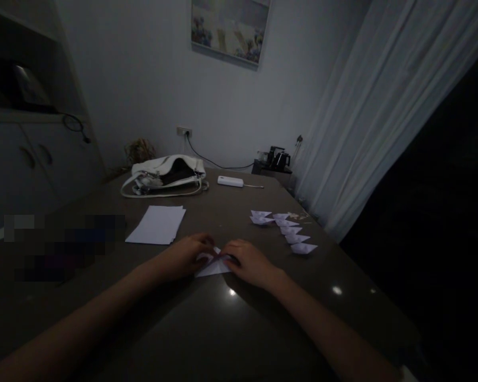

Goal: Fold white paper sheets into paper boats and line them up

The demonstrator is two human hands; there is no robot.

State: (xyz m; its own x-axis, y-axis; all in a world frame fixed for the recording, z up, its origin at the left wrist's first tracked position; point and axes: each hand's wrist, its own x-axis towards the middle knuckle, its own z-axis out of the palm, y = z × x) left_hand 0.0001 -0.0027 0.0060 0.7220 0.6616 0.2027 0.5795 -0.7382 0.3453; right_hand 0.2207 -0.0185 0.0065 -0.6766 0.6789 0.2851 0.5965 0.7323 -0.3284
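A partly folded sheet of white paper point(214, 269) lies on the dark table in front of me, its lower edge showing below my fingers. My left hand point(191, 254) grips its left side with the fingers curled over it. From the other side, my right hand point(249, 261) pinches the paper, fingertips close to those of the left. The fingers cover much of the upper folds. To the right stand several folded paper boats point(302, 248), most in a slanting row. A stack of white paper point(157, 225) lies to the left, beyond my left hand.
A white handbag point(167, 172) rests at the table's far left, gaping at the top. Near the far edge lies a white power bank point(230, 181) with a short cable. Behind the table, a black kettle point(281, 159) stands on a small stand. A pale curtain point(354, 106) hangs at right.
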